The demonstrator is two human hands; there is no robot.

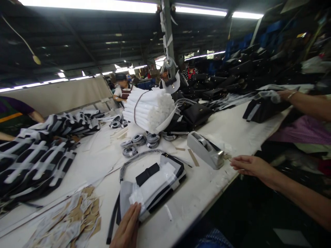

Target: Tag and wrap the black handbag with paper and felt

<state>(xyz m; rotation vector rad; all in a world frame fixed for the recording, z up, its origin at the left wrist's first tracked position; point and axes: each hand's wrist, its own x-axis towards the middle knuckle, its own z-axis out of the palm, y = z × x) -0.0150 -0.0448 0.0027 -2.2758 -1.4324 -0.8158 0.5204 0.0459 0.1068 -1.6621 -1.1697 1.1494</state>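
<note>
Head view, looking down along a long white worktable (196, 203).

Left hand (128, 227): near edge of the table, fingers extended and flat, palm down. Rests on the near corner of a grey-and-black handbag wrapped in white tissue paper (155, 184). No grip closed around the handbag; fingertips press the tissue. Handbag lies flat, near centre of the table, with a black strap (113, 215) trailing off its left side toward the near edge.

Right hand (249, 166): right of the handbag, at the right table edge, fingers loosely extended and open, holding nothing. Fingertips just beside the near end of a grey desktop tape dispenser (205, 150), contact not determinable.

Surroundings:
- Far of the dispenser: a tied bundle of white rolled paper (148, 110), with coiled grey straps (139, 141) lying in front of it.
- Left side: a pile of black-and-white striped bag panels (33, 162).
- Near left: scattered brown and white paper scraps (72, 217).
- Far right: a co-worker's arm with a bracelet (305, 101), reaching to a black bag (261, 108) on the table.
- Far end: seated person in a dark cap (121, 88).
</note>
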